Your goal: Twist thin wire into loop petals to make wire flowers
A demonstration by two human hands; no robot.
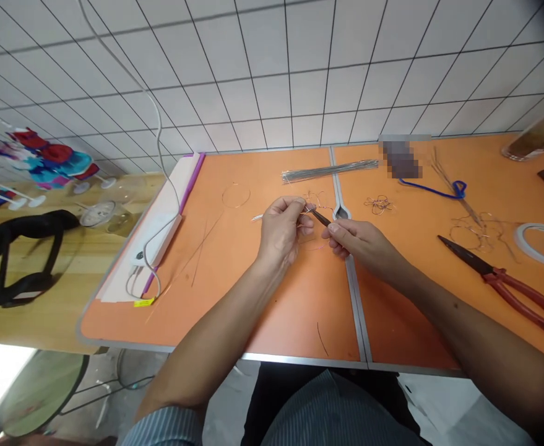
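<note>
Over the middle of the orange table, my left hand (281, 230) is closed, with thumb and forefinger pinching a thin wire piece (309, 207). Fine bent loops of it stick out past the fingertips. My right hand (359, 238) is wrapped around a slender dark tool (320, 217) with a tapering tip; its handle is hidden in the palm, so I cannot tell its exact kind. That tip meets the wire at my left fingertips. Just behind my hands lies a bundle of straight silvery wires (330, 170).
Red-handled pliers (494, 272) lie at right near a white tape roll (543, 244). A tangled wire piece (379, 204) and blue cord (432, 189) are behind my right hand. A white power strip (158, 240) with cable lies left. Loose wires (202, 251) cross the orange table (234, 297).
</note>
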